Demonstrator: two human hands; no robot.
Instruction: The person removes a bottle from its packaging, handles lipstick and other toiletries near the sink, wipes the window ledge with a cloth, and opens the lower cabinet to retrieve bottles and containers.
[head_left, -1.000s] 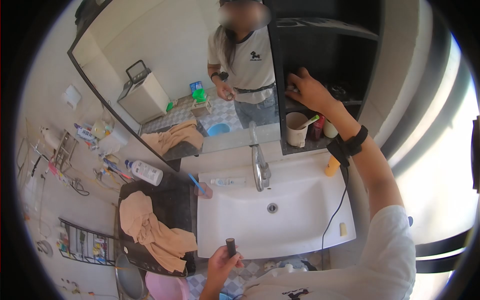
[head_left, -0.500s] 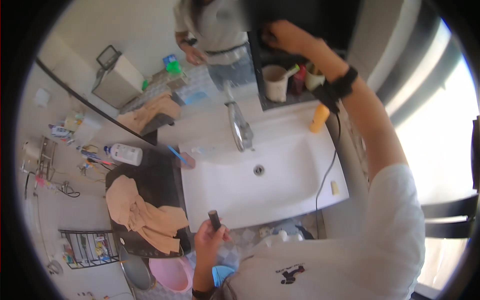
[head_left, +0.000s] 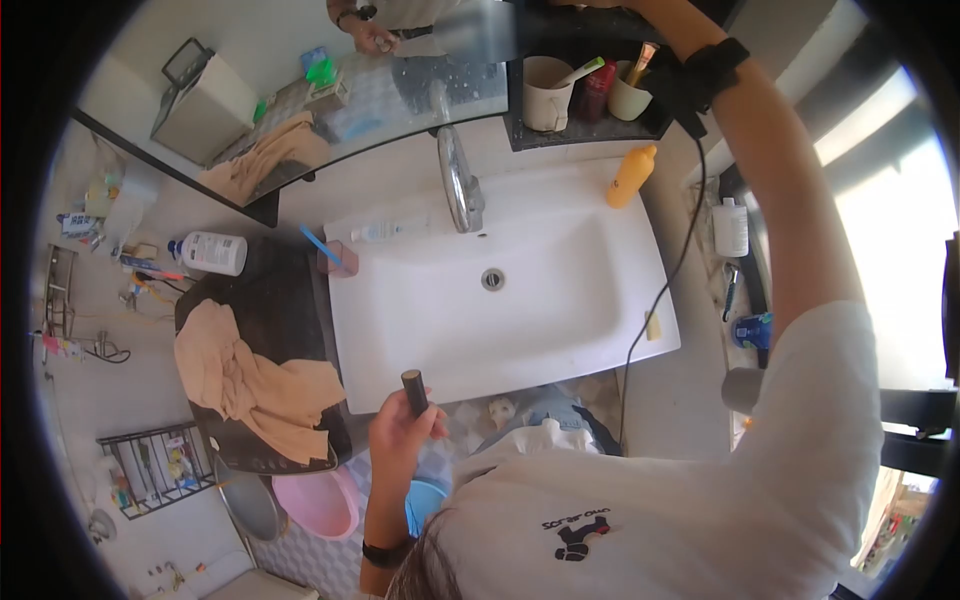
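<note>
My left hand (head_left: 400, 432) is closed around a short dark cylindrical tube (head_left: 414, 394), held upright just past the front edge of the white sink (head_left: 400, 375). What kind of tube it is does not show. My right arm reaches up to the dark shelf (head_left: 560, 132) beside the mirror. Only a sliver of my right hand (head_left: 622, 4) shows at the top edge of the view, its fingers cut off. Below it on the shelf stand a white mug (head_left: 546, 100) with a green-tipped item, a red bottle (head_left: 597, 95) and a pale cup (head_left: 628, 103) holding a brush.
A chrome faucet (head_left: 458, 185) arches over the basin. A yellow bottle (head_left: 630, 178) stands at the back right, and a cable (head_left: 668, 285) hangs from my right wrist across the sink. Left are a tan cloth (head_left: 255, 380), a white bottle (head_left: 215, 253) and a pink basin (head_left: 318, 500).
The view has tilted down, so the sink and shelf sit differently in it. My right hand, fully seen before, is mostly beyond the top edge. My left hand still holds the tube.
</note>
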